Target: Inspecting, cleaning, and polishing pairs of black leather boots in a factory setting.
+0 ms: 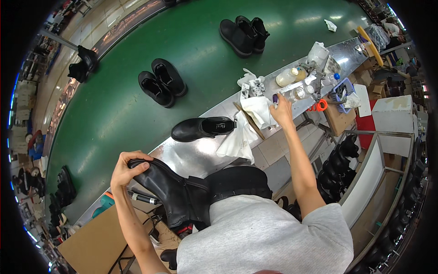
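My left hand [128, 170] grips the toe end of a black leather boot [166, 189], thumb on one face, fingers around the sole edge. The boot is tilted, its shaft down by my lap. My right hand [281, 111] reaches out over the metal ledge [200, 153], fingers closed around a small, dark purple object [275, 98] whose kind I cannot make out. White cloths [258, 109] lie beside that hand, with a thin brown strip [249, 120] across them. Another black shoe [203, 129] rests on its own between my hands.
Pairs of black boots stand on the green table [196, 68]. Bottles [287, 77], orange-handled scissors [319, 105] and a purple basket [345, 93] crowd the ledge's right part. At my right is a metal-framed rack [376, 157] near dark footwear; a cardboard box [98, 239] sits lower left.
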`<action>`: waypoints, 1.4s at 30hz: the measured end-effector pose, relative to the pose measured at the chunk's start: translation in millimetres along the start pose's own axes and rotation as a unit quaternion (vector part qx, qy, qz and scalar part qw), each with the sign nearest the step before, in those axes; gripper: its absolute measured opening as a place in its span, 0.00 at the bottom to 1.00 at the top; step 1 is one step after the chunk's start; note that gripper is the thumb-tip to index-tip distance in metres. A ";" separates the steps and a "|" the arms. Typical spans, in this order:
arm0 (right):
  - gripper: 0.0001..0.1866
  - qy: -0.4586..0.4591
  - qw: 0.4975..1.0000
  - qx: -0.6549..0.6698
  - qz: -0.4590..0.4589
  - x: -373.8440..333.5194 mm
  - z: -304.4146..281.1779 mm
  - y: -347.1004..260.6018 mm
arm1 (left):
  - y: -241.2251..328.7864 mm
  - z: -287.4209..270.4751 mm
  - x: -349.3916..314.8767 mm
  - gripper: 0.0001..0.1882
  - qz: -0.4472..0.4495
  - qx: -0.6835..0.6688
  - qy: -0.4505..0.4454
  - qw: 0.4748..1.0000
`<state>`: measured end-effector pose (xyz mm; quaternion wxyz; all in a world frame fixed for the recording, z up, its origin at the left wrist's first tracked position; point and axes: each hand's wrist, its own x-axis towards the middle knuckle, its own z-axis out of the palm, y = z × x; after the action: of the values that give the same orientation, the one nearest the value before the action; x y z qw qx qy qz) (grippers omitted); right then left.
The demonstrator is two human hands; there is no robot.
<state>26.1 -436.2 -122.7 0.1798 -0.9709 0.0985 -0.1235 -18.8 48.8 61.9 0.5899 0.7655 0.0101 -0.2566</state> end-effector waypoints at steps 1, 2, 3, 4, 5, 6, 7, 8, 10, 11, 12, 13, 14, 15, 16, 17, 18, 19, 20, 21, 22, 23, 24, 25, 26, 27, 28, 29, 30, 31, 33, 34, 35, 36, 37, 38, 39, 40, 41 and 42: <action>0.12 -0.003 1.000 0.002 -0.003 -0.5 -1.1 -5.0 | 12.9 0.9 1.3 0.12 0.003 0.050 -0.044 0.998; 0.10 -0.062 0.998 -0.003 0.010 -6.6 -2.7 -10.4 | 19.1 1.9 3.9 0.12 0.005 0.100 -0.089 0.991; 0.08 -0.119 0.993 -0.009 0.022 -10.5 -4.9 -18.7 | 19.7 -1.0 7.1 0.13 0.034 0.135 -0.129 0.982; 0.07 -0.074 0.995 0.070 -0.018 -18.2 -3.6 -24.7 | 22.4 -0.6 9.8 0.13 0.032 0.136 -0.127 0.982; 0.07 -0.132 0.977 0.150 -0.073 -27.1 -4.2 -29.1 | 25.5 -0.1 12.7 0.14 0.030 0.158 -0.147 0.976; 0.08 -0.189 0.946 0.230 -0.127 -31.4 -9.6 -37.2 | 27.5 -0.8 13.5 0.15 0.027 0.180 -0.167 0.969; 0.08 -0.192 0.945 0.233 -0.127 -29.8 -17.1 -41.9 | 29.5 1.0 12.6 0.15 0.023 0.181 -0.166 0.969; 0.08 -0.269 0.898 0.349 0.000 -27.7 -24.8 -46.4 | 31.3 4.2 11.9 0.17 0.019 0.181 -0.144 0.973; 0.09 -0.238 0.822 0.484 0.180 -21.4 -28.0 -33.7 | 33.4 6.2 12.9 0.18 0.017 0.183 -0.126 0.975; 0.09 -0.171 0.908 0.359 0.133 -13.7 -23.8 -20.3 | 29.4 4.5 16.3 0.21 0.023 0.164 -0.131 0.977; 0.09 -0.100 0.966 0.223 0.083 -8.9 -21.4 -15.0 | 26.6 3.2 19.3 0.24 0.028 0.144 -0.137 0.980; 0.09 -0.100 0.966 0.224 0.085 -10.6 -15.2 -14.6 | 26.4 2.8 21.4 0.24 0.027 0.146 -0.138 0.979; 0.09 -0.130 0.981 0.141 0.015 -13.4 -6.7 -16.8 | 26.8 2.1 23.1 0.25 0.016 0.147 -0.139 0.979; 0.10 -0.160 0.984 0.056 -0.059 -15.0 1.9 -20.3 | 26.5 1.2 23.8 0.26 0.005 0.148 -0.136 0.980; 0.10 -0.162 0.983 0.059 -0.061 -17.6 10.3 -24.2 | 27.1 1.8 24.7 0.26 0.003 0.148 -0.133 0.980; 0.10 -0.158 0.985 -0.007 -0.065 -20.8 18.7 -28.8 | 28.5 3.8 25.8 0.27 0.040 0.153 -0.137 0.978; 0.11 -0.156 0.983 -0.070 -0.075 -22.1 28.1 -35.7 | 27.7 3.3 24.0 0.27 0.074 0.158 -0.134 0.975; 0.11 -0.172 0.982 -0.049 -0.063 -21.3 32.5 -37.5 | 24.3 0.0 19.6 0.26 0.069 0.166 -0.131 0.975; 0.12 -0.149 0.986 -0.043 -0.059 -20.2 33.2 -35.5 | 22.9 -1.7 19.8 0.26 0.089 0.178 -0.140 0.970; 0.13 -0.134 0.987 -0.020 -0.089 -19.5 29.4 -29.9 | 20.4 -3.1 19.1 0.26 0.075 0.194 -0.143 0.968; 0.14 -0.126 0.986 -0.012 -0.110 -15.3 11.4 -40.4 | 15.5 -6.5 14.5 0.27 0.053 0.210 -0.138 0.966; 0.14 -0.060 0.988 0.027 -0.139 -16.2 0.4 -44.2 | 9.3 -6.6 12.8 0.28 0.058 0.184 -0.121 0.974; 0.13 -0.061 0.991 0.017 -0.122 -13.5 -10.4 -48.8 | 2.5 -4.5 15.8 0.29 0.068 0.156 -0.107 0.980; 0.11 -0.045 0.992 0.083 -0.086 -13.2 -17.5 -61.8 | 1.4 -5.4 14.6 0.32 0.063 0.158 -0.108 0.979; 0.10 -0.073 0.987 0.133 -0.046 -11.1 -36.0 -90.7 | -1.3 -7.1 11.5 0.35 0.060 0.159 -0.112 0.979; 0.10 -0.114 0.968 0.221 -0.035 -10.7 -48.2 -117.7 | -2.1 -6.3 7.2 0.39 0.057 0.138 -0.094 0.984; 0.10 -0.149 0.942 0.299 -0.018 -12.4 -58.5 -140.3 | -1.4 -5.0 7.2 0.43 0.061 0.116 -0.084 0.988; 0.10 -0.211 0.903 0.375 -0.019 -16.1 -62.3 -160.4 | 3.8 -5.9 7.8 0.53 0.033 0.120 -0.095 0.988; 0.10 -0.270 0.853 0.447 -0.019 -22.0 -62.3 -180.9 | -0.8 -5.3 5.2 0.53 0.031 0.118 -0.090 0.988; 0.10 -0.314 0.829 0.461 -0.040 -28.5 -61.4 -202.2 | -4.5 -5.3 1.6 0.55 0.064 0.135 -0.032 0.988; 0.12 -0.363 0.804 0.463 -0.088 -42.5 -56.7 -241.3 | -8.1 -6.1 -2.9 0.58 0.075 0.132 0.036 0.988; 0.13 -0.368 0.804 0.452 -0.115 -49.2 -53.0 -256.4 | -8.4 -6.1 -2.2 0.58 0.077 0.131 0.039 0.988; 0.15 -0.351 0.797 0.461 -0.171 -54.7 -48.0 -268.7 | -7.8 -6.3 -0.6 0.55 0.111 0.162 0.031 0.980; 0.16 -0.336 0.785 0.468 -0.227 -60.2 -44.9 -279.3 | -7.4 -5.0 -0.2 0.53 0.141 0.190 0.026 0.971; 0.18 -0.364 0.769 0.467 -0.240 -64.4 -47.5 -285.2 | -0.2 -4.8 2.7 0.45 0.095 0.106 -0.049 0.989; 0.18 -0.385 0.776 0.443 -0.234 -67.9 -56.4 -286.3 | -1.3 -4.2 1.5 0.45 0.098 0.104 -0.044 0.989; 0.18 -0.358 0.781 0.442 -0.259 -74.0 -57.1 -280.0 | -2.9 -5.1 -2.4 0.41 0.047 0.084 -0.055 0.994; 0.18 -0.329 0.783 0.442 -0.287 -76.6 -57.2 -273.4 | -4.7 -8.8 -5.5 0.37 -0.002 0.064 -0.063 0.996; 0.18 -0.327 0.787 0.438 -0.287 -80.4 -62.9 -266.5 | -9.5 -11.4 -10.4 0.35 0.001 0.059 -0.049 0.997; 0.19 -0.325 0.791 0.432 -0.287 -84.9 -70.2 -260.9 | -15.2 -11.8 -13.0 0.35 0.005 0.057 -0.040 0.998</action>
<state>-35.5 -200.0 20.9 0.5583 -0.7586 -0.3123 0.1239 -30.4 67.9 55.6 0.5463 0.7872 -0.0317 -0.2845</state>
